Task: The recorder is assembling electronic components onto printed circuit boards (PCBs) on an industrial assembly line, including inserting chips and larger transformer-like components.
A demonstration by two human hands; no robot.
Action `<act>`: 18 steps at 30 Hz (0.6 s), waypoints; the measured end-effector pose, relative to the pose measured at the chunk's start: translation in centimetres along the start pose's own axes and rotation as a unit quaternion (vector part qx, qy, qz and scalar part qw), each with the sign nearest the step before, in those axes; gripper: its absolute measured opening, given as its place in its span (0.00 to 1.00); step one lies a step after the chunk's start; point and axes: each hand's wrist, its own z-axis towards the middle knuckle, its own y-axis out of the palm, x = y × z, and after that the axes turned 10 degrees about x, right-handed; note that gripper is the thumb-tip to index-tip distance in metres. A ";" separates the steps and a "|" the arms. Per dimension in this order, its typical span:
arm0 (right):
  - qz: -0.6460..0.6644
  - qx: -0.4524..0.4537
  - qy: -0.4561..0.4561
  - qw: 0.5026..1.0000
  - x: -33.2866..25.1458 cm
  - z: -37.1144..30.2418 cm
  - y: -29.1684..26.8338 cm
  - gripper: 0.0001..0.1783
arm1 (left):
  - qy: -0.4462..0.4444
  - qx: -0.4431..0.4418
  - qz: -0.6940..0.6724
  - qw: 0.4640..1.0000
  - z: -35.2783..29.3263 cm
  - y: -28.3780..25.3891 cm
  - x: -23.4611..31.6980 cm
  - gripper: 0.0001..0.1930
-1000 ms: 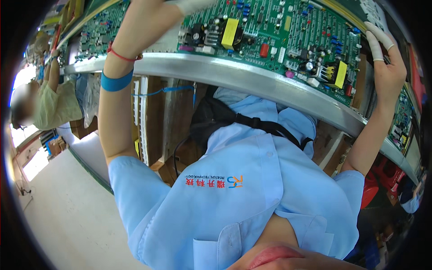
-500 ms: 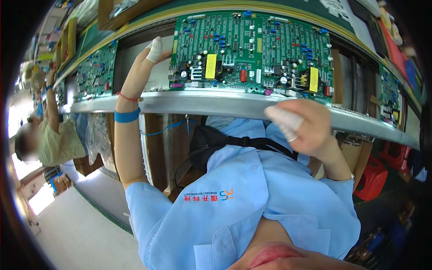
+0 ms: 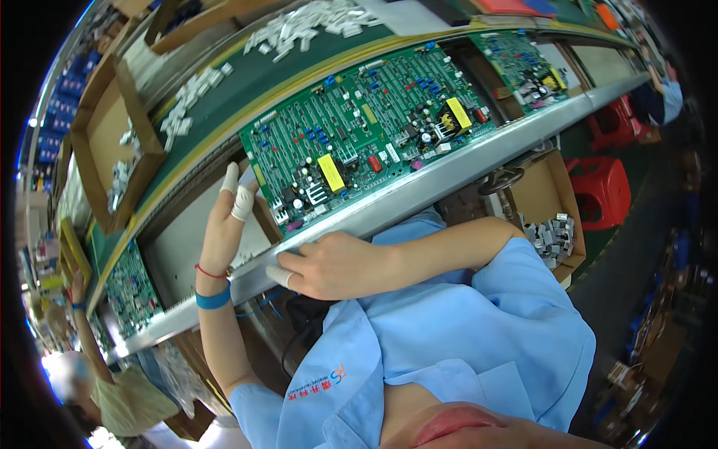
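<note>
Board [image 3: 366,142], green and already thick with parts, lies on the conveyor rail [image 3: 449,176]; left hand [image 3: 224,224] touches its corner with open fingers, right hand [image 3: 336,266] rests empty, loosely curled, on the rail.

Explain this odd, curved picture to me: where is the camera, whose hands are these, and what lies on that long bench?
The camera sits on a person's head and looks down, so the lens bends straight edges. The blue shirt below is their own. Their left hand, fingertips capped in white, touches the left edge of a large green circuit board lying on the line behind a metal rail. The right hand rests on that rail and holds nothing. Cardboard boxes of small white parts stand behind.
</note>
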 end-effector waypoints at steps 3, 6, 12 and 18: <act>-0.033 0.007 0.008 0.999 0.2 0.2 -0.4 0.20 | 0.010 -0.038 -0.017 0.999 1.0 0.6 0.7 0.44; -0.067 -0.040 0.039 0.996 0.9 -0.2 -1.3 0.18 | 0.016 -0.053 -0.035 0.998 1.5 2.2 2.0 0.44; -0.129 -0.084 0.108 0.982 2.3 -1.5 -2.6 0.20 | 0.025 -0.089 -0.017 0.996 3.0 4.5 2.9 0.44; -0.159 -0.092 0.116 0.976 3.2 -2.8 -3.9 0.23 | 0.026 -0.097 -0.006 0.995 3.8 5.8 3.8 0.44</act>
